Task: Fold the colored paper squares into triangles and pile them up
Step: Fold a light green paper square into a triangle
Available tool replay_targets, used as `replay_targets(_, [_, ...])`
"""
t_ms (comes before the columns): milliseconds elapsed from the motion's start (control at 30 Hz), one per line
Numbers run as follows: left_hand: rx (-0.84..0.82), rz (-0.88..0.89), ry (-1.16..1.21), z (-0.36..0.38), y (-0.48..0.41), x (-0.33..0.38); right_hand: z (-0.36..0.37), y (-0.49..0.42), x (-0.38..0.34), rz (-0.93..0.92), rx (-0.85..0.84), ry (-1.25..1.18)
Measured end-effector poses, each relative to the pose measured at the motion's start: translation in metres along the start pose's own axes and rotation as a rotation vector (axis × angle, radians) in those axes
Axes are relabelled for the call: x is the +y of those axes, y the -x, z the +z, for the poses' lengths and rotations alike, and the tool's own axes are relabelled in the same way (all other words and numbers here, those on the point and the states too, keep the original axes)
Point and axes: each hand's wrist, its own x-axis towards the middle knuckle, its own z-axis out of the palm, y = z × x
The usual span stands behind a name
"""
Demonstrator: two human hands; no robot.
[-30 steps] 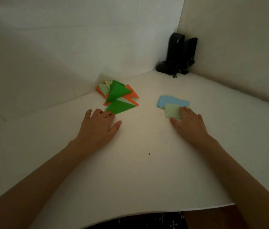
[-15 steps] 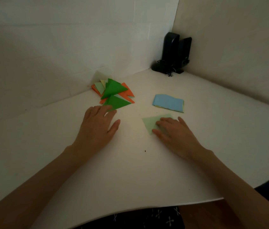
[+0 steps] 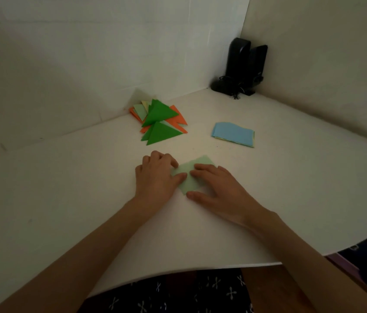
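Left fingers: curled in and bunched close together. The thumb is laid on top of the sheet, so the left corner looks pinched between thumb and forefinger.
Right fingers: kept fairly straight and a bit spread, pressed flat on the right half of the sheet. The thumb is stuck out sideways by the near corner.
Left hand: knuckles up, set at the sheet's left edge, touching it.
Right hand: palm down, just beside the left one, with the thumbs nearly meeting.
Light green paper square: found flat on the table right in front of the person, turned corner-on like a diamond and partly hidden under both hands. No crease can be made out, tbh.
Pile of folded triangles: stacked loosely further back on the left, against the wall. Dark green ones are on top, with orange, pale green and yellowish ones poking out underneath.
Stack of unfolded squares: lying back right, well apart from the pile. Blue is on top, with a yellowish edge showing below.
Table: white, curved at the near edge.
Black speakers: parked in the far corner, cable bunched at the base.
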Motion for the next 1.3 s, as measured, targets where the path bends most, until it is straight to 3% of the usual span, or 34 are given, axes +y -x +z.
replay_targets(200, [0.071, 0.036, 0.120, 0.005, 0.006, 0.005, 0.000, 0.003, -0.001, -0.006, 0.003, -0.001])
replay_targets(467, [0.048, -0.024, 0.064, 0.006, 0.004, 0.008, 0.004, 0.004, 0.001, -0.023, 0.054, -0.003])
replay_targets(700, [-0.077, -0.018, 0.706, -0.017, 0.003, 0.000, 0.006, 0.006, 0.005, -0.144, 0.267, -0.099])
replay_targets(867, [-0.261, -0.094, 1.246, -0.040, 0.003, -0.015, -0.001, -0.009, 0.002, -0.352, 0.318, 0.094])
replay_targets(1067, [-0.295, -0.075, 1.441, -0.043, 0.005, -0.041, 0.007, -0.047, -0.008, -0.582, 0.498, 0.155])
replay_targets(1300, [-0.361, -0.118, 1.618, -0.035, 0.008, -0.050, 0.013, -0.052, -0.008, -0.520, 0.548, -0.087])
